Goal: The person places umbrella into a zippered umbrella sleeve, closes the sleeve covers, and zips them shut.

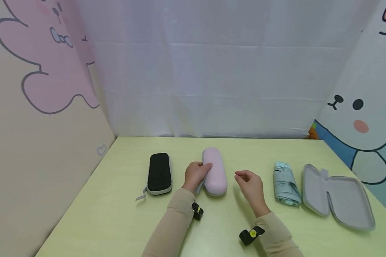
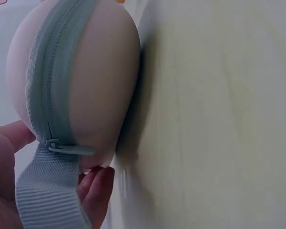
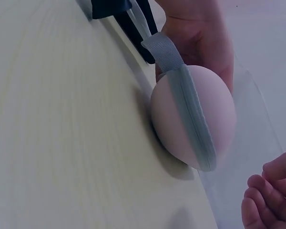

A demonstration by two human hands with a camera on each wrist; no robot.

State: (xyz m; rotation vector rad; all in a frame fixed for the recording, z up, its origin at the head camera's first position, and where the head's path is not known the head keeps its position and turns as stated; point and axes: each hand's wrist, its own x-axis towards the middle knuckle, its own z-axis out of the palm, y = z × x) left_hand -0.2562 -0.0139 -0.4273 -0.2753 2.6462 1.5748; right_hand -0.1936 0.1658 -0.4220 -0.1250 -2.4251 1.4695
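A pale pink zippered case [image 1: 216, 178], long and rounded, lies lengthwise near the middle of the table. My left hand [image 1: 194, 175] grips its left side, thumb over the top and fingertips underneath. The left wrist view shows the grey-green zip band [image 2: 57, 71], a zip pull [image 2: 71, 149] and a ribbed fabric strap [image 2: 50, 191] near that hand. To the right of the case and apart from it, my right hand [image 1: 252, 187] hovers with loosely bent fingers. Its thumb is close to the index fingertip, and nothing shows between them.
On the left lies a black case [image 1: 159, 173] with a grey edge and a cord. A folded light-blue cloth bundle [image 1: 286, 184] sits on the right, beside an opened grey case [image 1: 350, 200]. White sheeting [image 1: 212, 78] hangs behind the yellowish table [image 1: 115, 221].
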